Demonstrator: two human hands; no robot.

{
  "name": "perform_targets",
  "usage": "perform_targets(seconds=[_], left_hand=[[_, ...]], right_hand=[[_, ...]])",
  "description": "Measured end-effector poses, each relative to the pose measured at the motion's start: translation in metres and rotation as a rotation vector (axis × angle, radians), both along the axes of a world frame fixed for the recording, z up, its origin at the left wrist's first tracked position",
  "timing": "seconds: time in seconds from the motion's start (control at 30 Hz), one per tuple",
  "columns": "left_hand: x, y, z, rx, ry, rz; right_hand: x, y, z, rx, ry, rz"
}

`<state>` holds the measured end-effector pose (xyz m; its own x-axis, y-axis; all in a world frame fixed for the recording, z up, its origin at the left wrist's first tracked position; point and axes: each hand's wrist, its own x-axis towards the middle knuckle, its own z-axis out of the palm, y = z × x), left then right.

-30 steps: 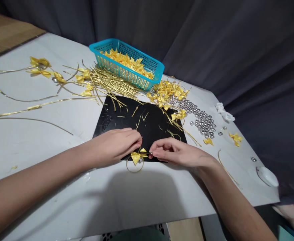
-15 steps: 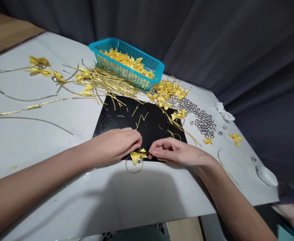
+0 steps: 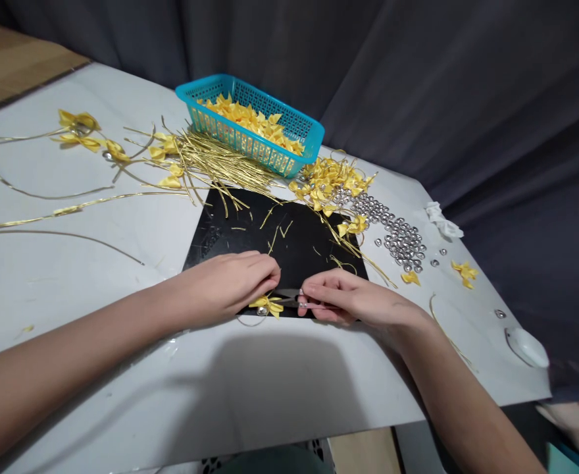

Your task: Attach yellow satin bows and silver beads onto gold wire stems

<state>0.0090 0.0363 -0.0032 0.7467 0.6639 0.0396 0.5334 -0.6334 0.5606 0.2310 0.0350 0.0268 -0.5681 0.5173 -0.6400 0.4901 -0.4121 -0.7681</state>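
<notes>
While left hand (image 3: 243, 282) pinches yellow bow (image 3: 270, 306), now turned, right hand (image 3: 341, 293) clasps scissors (image 3: 315, 305), newly spread.

Both of the person's arms are bare and reach forward, coming together in front of the body. The left forearm (image 3: 97, 342) slants in with the wrist almost straight, and the left hand (image 3: 235, 282) lies back-up, fingers bunched and bent downward, their tips hidden from me. The right forearm (image 3: 460, 375) rises more steeply; the right hand (image 3: 341, 293) curls into a grip, fingertips pointing toward the left. The hands are near but apart.
</notes>
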Motion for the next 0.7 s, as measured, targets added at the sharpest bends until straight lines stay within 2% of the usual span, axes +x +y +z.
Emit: perform_targets(seconds=[0.17, 0.33, 0.5, 0.7], left_hand=[[0.000, 0.000, 0.002, -0.061, -0.026, 0.021], [-0.003, 0.002, 0.005, -0.170, -0.110, 0.067], [-0.005, 0.003, 0.005, -0.196, -0.126, 0.093], [-0.004, 0.002, 0.004, -0.197, -0.121, 0.089]], right_hand=[[0.001, 0.002, 0.008, 0.133, -0.158, 0.100], [0.003, 0.000, 0.015, 0.266, -0.158, 0.151], [-0.001, -0.004, 0.014, 0.255, -0.164, 0.200], [-0.002, -0.004, 0.012, 0.293, -0.151, 0.145]])
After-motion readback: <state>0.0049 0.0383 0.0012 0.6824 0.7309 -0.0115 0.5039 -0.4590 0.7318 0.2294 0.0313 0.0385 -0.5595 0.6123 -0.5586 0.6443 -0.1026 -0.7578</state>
